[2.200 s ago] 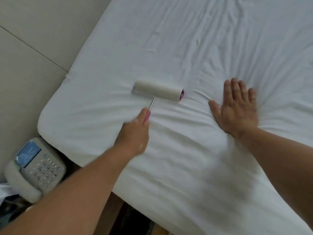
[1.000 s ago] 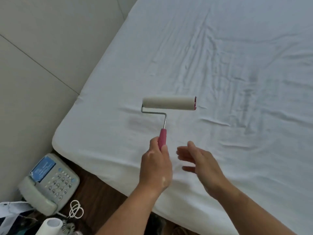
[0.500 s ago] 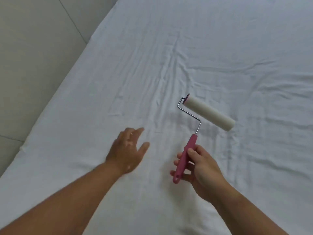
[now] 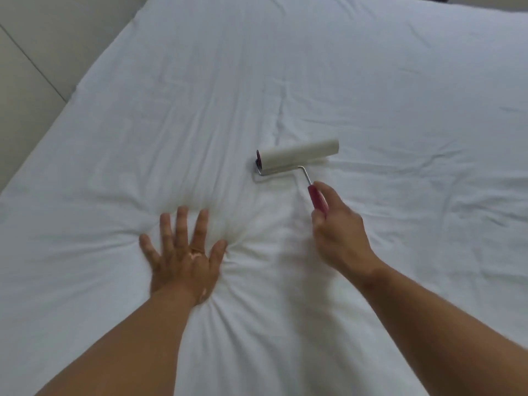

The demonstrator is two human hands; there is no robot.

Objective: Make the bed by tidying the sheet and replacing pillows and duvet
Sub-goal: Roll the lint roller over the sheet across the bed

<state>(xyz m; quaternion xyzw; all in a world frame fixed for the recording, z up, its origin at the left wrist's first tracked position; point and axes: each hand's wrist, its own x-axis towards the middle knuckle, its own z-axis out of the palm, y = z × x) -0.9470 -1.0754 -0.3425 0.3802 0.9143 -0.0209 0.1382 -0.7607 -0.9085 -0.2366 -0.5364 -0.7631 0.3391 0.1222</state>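
Pressing my left hand [image 4: 183, 258] flat into the sheet [image 4: 200, 110], fingers straight and spread, I have the cloth dimpled under the palm, and creases fan out from it on every side. My right hand [image 4: 340, 238] is off to the right of the left hand and a little farther forward. Its fingers are curled round the lower part of the pink handle [image 4: 317, 200] of the lint roller [image 4: 298, 154].

The handle slants away from that hand, forward and slightly leftward, to a bent wire frame [image 4: 285, 170]. The frame turns left under the drum and meets it at its left end. The pale drum lies against the sheet just ahead of my right hand. Its long axis runs across me from left to right, with the right end a touch farther away. A dark pink cap [image 4: 259, 158] closes the left end, which points toward the ground ahead of my left hand.

Out past both hands the white sheet covers the whole bed [image 4: 400, 67], rumpled in long folds that run away from me. A sharper ridge lies just beyond the drum. Far to the left of my left hand the edge of the bed runs on a slant, and beside it stand beige wall panels [image 4: 31, 52] with a seam between them.
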